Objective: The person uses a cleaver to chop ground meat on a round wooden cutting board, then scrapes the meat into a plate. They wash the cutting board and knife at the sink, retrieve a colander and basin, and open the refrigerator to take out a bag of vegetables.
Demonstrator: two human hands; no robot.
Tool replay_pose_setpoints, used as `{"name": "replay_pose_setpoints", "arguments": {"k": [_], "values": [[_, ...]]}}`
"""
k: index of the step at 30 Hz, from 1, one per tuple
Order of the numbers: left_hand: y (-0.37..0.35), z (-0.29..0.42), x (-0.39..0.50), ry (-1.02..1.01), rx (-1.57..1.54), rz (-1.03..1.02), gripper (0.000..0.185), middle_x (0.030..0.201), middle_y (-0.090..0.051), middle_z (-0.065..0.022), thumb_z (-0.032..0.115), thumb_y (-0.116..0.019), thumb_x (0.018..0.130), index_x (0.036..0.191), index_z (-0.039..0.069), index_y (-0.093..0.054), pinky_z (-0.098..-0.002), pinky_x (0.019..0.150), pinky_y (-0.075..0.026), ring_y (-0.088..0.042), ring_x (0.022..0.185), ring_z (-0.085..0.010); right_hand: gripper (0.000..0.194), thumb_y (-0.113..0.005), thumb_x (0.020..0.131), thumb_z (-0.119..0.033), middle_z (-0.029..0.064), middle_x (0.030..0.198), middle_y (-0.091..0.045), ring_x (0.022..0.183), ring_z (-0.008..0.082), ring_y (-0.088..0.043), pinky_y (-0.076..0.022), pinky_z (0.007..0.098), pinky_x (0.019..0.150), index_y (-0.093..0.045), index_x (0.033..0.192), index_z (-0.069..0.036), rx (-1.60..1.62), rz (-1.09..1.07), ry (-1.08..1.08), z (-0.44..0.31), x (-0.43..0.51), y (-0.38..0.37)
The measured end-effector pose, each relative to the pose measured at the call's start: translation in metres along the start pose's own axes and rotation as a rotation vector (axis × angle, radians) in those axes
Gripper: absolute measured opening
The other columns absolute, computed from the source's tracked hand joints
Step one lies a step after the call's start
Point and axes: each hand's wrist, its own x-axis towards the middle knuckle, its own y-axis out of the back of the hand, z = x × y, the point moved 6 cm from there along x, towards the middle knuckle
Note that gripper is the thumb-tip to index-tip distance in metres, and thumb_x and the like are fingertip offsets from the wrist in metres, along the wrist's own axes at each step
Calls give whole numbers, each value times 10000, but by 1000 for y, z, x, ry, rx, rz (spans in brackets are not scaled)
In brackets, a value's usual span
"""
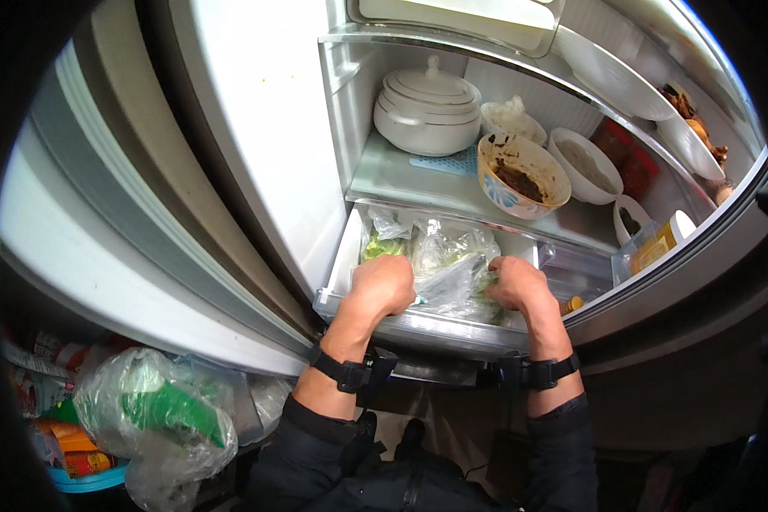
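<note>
Beneath the lowest glass shelf, a refrigerator drawer (461, 328) is pulled out, holding clear plastic bags (445, 275) with green leafy vegetables (380, 246). My left hand (384, 283) is over the drawer's front left part, fingers curled down against the bags; its fingertips are hidden, so its hold cannot be told. At the drawer's right side my right hand (518, 281) bends its fingers in at the edge of a clear bag with greens in it; whether it grips the plastic is not plain. Both wrists wear black straps.
Above the drawer, the glass shelf (384, 168) bears a lidded white tureen (429, 115), a flowered bowl with dark food remains (523, 176) and white bowls. Door racks at right hold a yellow-labelled jar (662, 246). Bagged packages (160, 403) lie at lower left, beside the open left door.
</note>
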Motion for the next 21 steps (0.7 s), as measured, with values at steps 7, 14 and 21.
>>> {"name": "replay_pose_setpoints", "arguments": {"k": [7, 14, 21], "values": [[-5, 33, 0, -304, -163, -24, 216, 725, -645, -191, 238, -614, 743, 802, 53, -710, -406, 735, -497, -632, 760, -355, 453, -524, 841, -245, 254, 1134, -597, 1069, 366, -571, -442, 424, 930, -515, 1238, -26, 37, 221, 0, -19, 18, 9], [28, 2, -16, 106, -154, 176, 286, 820, -653, -255, 218, -537, 741, 799, -12, -696, -443, 759, -506, -641, 822, -402, 700, -565, 857, -440, 239, 1356, -457, 1259, 323, -448, -360, 351, 1032, -423, 1331, 55, 669, 40, 215, -33, 41, 4], [52, -24, -32, 312, -223, 521, 303, 791, -640, -281, 219, -507, 794, 790, -25, -688, -484, 746, -503, -632, 778, -442, 868, -539, 788, -667, 296, 1268, -514, 1232, 354, -478, -373, 371, 1019, -537, 1230, 80, 691, -214, 109, -22, 20, 15]]}}
